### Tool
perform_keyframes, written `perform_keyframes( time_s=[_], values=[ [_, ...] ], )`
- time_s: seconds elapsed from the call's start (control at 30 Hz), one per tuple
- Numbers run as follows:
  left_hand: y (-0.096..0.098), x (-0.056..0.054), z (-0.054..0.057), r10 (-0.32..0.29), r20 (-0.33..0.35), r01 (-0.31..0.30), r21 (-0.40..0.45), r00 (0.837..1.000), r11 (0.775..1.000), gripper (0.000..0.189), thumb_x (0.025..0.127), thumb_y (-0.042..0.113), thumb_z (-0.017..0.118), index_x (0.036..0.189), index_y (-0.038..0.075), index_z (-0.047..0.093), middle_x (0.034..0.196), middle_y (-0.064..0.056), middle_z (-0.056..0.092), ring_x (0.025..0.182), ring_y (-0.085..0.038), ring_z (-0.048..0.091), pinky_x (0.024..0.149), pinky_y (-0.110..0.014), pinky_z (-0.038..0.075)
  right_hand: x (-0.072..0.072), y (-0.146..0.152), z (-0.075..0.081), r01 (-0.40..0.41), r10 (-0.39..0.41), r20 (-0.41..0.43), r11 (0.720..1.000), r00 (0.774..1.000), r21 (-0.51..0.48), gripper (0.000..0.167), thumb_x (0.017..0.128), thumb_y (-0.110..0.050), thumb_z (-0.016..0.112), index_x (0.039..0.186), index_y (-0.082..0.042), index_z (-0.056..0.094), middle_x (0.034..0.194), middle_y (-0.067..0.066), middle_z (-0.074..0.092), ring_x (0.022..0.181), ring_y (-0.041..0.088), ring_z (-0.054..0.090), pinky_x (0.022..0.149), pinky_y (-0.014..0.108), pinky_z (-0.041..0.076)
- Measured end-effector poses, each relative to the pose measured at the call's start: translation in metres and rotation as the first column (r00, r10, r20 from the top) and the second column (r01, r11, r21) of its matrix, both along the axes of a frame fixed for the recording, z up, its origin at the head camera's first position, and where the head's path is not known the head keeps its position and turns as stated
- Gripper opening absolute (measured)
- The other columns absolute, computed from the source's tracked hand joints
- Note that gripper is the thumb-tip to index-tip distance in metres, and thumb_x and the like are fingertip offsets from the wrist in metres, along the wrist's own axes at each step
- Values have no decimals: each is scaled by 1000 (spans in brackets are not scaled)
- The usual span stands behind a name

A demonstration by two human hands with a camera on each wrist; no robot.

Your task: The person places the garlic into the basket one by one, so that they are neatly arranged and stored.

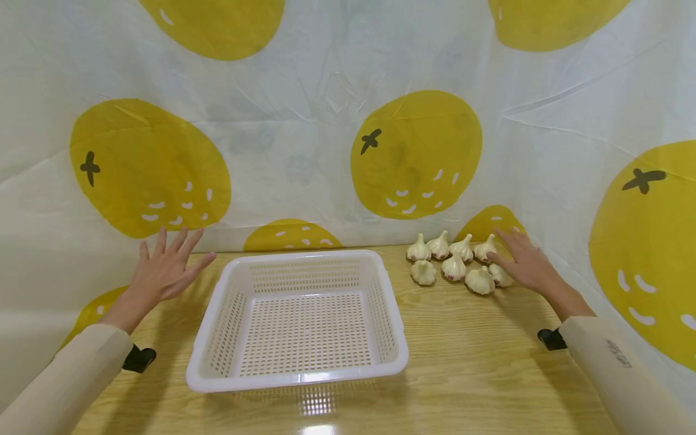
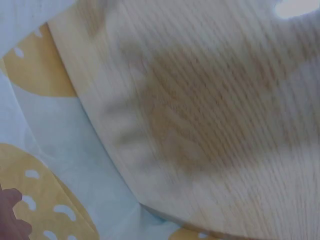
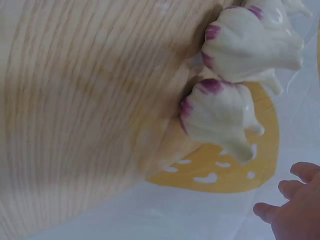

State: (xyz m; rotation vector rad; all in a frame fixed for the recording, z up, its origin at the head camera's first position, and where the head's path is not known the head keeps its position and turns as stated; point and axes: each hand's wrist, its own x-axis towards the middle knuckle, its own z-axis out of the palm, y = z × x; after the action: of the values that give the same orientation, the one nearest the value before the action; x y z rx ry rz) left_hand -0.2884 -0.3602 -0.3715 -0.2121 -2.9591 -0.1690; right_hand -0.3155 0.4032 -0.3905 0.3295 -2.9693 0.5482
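Several white garlic bulbs (image 1: 454, 266) stand in a cluster at the back right of the table. My right hand (image 1: 530, 264) hovers beside them with fingers spread, overlapping the rightmost bulbs in the head view. In the right wrist view its fingertips show at the lower right, apart from a purple-marked garlic bulb (image 3: 217, 114). Left of the garlic sits a white perforated plastic basket (image 1: 296, 380) with nothing in it. To the basket's left, my left hand (image 1: 165, 266) is held over the table with its fingers stretched out, holding nothing; only a few fingertips appear in the left wrist view.
The light wooden table (image 1: 462, 374) ends against a white curtain (image 1: 304, 163) printed with big yellow fruits, which runs along the back and both sides. A dark wrist device (image 1: 139, 358) hangs under the left sleeve, another (image 1: 551, 339) under the right.
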Motion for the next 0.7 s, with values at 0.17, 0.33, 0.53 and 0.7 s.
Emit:
perform_keyframes(
  time_s=[0.17,0.33,0.53,0.7],
  values=[
    [11,12,-1,-18,10,18,59,1000,998,83,104,69,31,168,25,3,170,-27,10,151,-63,-6,109,-84,-5,6,14,-5,52,-46,51,992,998,-117,90,107,-53,46,166,-4,0,165,39,9,145,66,16,106,81,21],
    [24,21,-4,-59,-11,60,155,998,986,79,107,61,34,168,20,6,168,-30,16,148,-68,3,106,-87,3,10,24,-13,142,-118,142,974,983,-177,98,106,-58,42,162,3,-11,161,45,7,139,70,20,104,80,26],
    [40,29,-12,-145,-14,139,398,989,907,73,111,47,36,168,15,3,168,-32,14,147,-67,10,108,-84,11,14,30,-20,239,-174,227,923,958,-302,102,106,-59,40,159,7,-17,160,47,6,143,69,14,109,77,25],
    [50,34,-16,-201,28,145,598,979,789,71,113,43,33,167,18,-5,169,-32,4,150,-63,8,112,-81,11,13,34,-31,279,-184,257,869,949,-409,102,105,-54,45,159,10,-14,159,48,8,146,65,14,113,74,26]
  ],
)
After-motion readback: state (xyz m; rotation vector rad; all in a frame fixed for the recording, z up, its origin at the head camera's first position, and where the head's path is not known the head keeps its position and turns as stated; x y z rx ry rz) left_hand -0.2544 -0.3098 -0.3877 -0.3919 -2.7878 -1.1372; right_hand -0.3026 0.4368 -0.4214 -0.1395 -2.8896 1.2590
